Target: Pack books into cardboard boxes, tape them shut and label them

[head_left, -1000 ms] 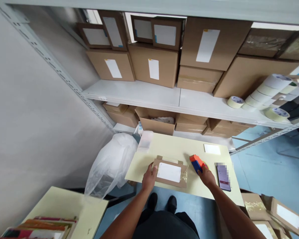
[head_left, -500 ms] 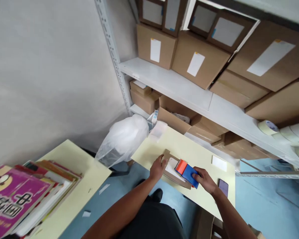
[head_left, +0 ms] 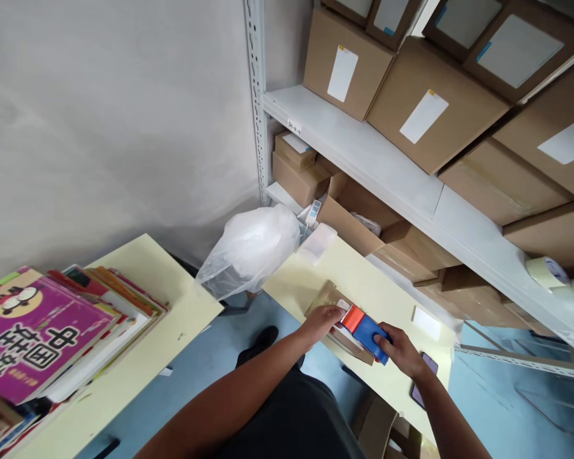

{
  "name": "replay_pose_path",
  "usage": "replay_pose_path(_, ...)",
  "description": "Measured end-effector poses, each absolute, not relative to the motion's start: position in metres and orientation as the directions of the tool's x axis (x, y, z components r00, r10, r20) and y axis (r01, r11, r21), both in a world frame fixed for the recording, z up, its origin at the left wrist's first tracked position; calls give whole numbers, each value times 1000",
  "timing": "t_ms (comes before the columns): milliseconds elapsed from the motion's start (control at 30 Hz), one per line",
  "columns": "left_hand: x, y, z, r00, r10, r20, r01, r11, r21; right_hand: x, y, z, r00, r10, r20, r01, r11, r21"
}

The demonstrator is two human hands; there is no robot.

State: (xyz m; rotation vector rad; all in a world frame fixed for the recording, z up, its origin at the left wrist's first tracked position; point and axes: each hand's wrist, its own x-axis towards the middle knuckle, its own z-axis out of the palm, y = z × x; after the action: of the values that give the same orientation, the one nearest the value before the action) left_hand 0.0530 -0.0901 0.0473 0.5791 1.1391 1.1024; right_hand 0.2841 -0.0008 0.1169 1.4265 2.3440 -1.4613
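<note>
A flat brown cardboard parcel [head_left: 326,298] with a white label lies on a small pale yellow table [head_left: 363,287]. My left hand [head_left: 323,320] rests on the parcel's near side, fingers laid on it next to the dispenser. My right hand [head_left: 402,349] is closed round the blue body of a tape dispenser [head_left: 363,326], whose orange-red front end sits on the parcel's top.
A phone [head_left: 423,376] and a white slip [head_left: 425,322] lie on the table's right part. A clear plastic bag [head_left: 251,248] bulges at its left. A stack of books [head_left: 43,338] sits on a second table at left. Shelves with cardboard boxes [head_left: 430,108] and tape rolls [head_left: 548,272] run behind.
The view has swung left. My right hand has brought the tape dispenser from the table beside the parcel onto the parcel's top. My left hand has shifted from the parcel's left edge to beside the dispenser.
</note>
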Motion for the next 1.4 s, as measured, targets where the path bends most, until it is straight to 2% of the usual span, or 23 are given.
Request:
replay_pose_path(100,58,-86,44,76,873,-482,-559,438,704,285,-2,116,-577,676,-459,706,131,-696)
replay_pose_path(167,60,-86,41,72,866,-494,-618,428,659,286,-4,116,-579,672,-462,706,129,-696)
replay_pose_path(367,63,-84,36,34,896,-443,-570,381,728,288,-7,117,-588,674,-448,703,151,-695)
replay_pose_path(533,66,-81,30,103,870,-482,-646,427,633,289,-7,115,-589,667,-455,701,143,-699)
replay_pose_path(800,69,-85,26,69,845,-531,-697,422,580,290,-8,117,-586,678,-443,701,151,-697)
replay_pose_path(900,65,-86,29,26,841,-541,-667,418,617,288,-8,117,-586,668,-458,705,142,-695)
replay_pose_path(1067,62,-84,33,-70,873,-482,-484,393,782,285,-7,118,-594,654,-468,705,144,-695)
replay_pose_path(1400,56,-80,31,-276,860,-430,-201,385,901,280,-5,120,-591,661,-462,718,170,-675)
